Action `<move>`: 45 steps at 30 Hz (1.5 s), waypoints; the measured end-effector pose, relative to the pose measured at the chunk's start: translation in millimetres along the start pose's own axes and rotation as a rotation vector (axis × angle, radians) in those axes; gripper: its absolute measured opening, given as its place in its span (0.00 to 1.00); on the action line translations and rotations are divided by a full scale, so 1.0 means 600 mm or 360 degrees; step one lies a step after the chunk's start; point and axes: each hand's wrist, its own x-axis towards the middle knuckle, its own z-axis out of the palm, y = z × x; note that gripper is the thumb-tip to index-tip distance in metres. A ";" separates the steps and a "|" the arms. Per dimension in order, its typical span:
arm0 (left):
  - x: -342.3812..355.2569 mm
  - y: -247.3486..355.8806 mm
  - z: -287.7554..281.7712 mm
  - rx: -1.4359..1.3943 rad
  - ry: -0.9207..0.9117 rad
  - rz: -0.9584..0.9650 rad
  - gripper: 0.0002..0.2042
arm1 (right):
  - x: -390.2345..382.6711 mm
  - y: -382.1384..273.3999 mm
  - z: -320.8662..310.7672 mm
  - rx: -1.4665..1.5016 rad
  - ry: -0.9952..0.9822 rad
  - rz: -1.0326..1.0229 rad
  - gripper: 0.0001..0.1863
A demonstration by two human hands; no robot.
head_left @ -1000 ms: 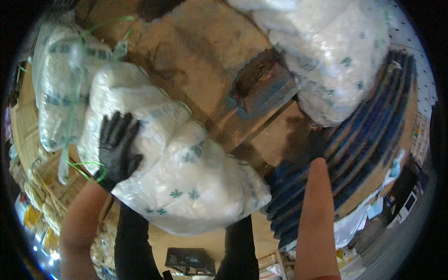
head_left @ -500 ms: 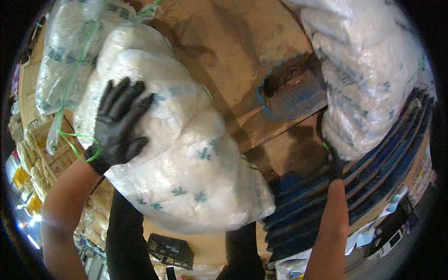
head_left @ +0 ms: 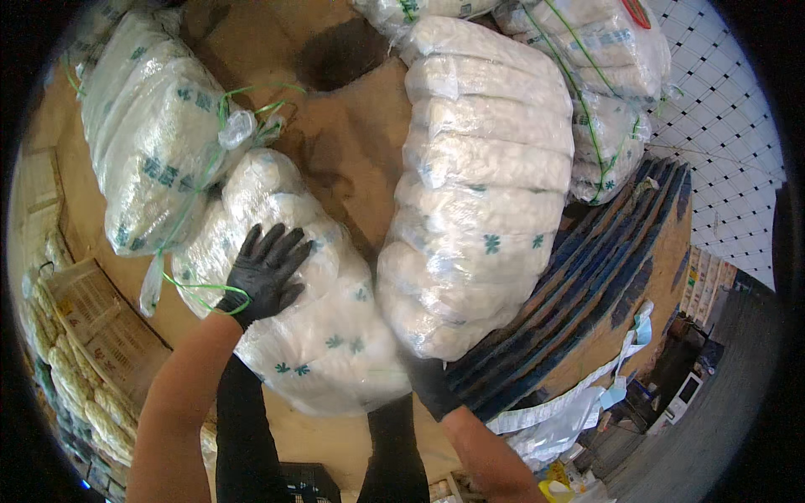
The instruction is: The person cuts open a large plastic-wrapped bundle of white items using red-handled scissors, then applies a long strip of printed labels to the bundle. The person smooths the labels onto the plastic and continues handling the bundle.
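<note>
My left hand (head_left: 264, 272), in a black glove with a green strand at the wrist, lies spread on a bulging clear-wrapped white bag (head_left: 310, 327) printed with green marks. To its right lies a long, segmented white bag (head_left: 478, 210). My gloved right hand (head_left: 432, 386) reaches under that bag's lower end; its fingers are hidden and blurred. Another wrapped bag (head_left: 142, 142), tied with green string, lies at upper left.
Cardboard (head_left: 319, 142) lies beneath the bags. More tied bags (head_left: 608, 59) lie at upper right. Dark ridged stacked sheets (head_left: 604, 251) are at right, a crate (head_left: 306, 482) at the bottom, and a beige crate (head_left: 105, 314) at left.
The right-hand bag has moved leftward and down, against the bag under my left hand, with my right hand at its end. The view has shifted, revealing more bags behind.
</note>
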 end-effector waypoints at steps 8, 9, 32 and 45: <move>-0.001 0.008 -0.016 0.0112 -0.0151 -0.0099 0.30 | 0.004 -0.163 -0.054 -0.0882 -0.0253 -0.0444 0.23; 0.008 0.012 -0.015 0.0149 -0.0141 -0.0093 0.30 | -0.003 -0.153 -0.057 -0.1049 -0.0209 -0.0594 0.22; -0.115 -0.079 0.107 -0.0203 -0.0683 -0.0533 0.13 | -0.484 0.414 -0.400 -0.0127 0.1667 0.1067 0.11; -0.426 0.270 -0.021 -0.0908 -0.0782 -0.0881 0.11 | -0.361 0.082 -0.400 0.1144 0.0427 0.0373 0.03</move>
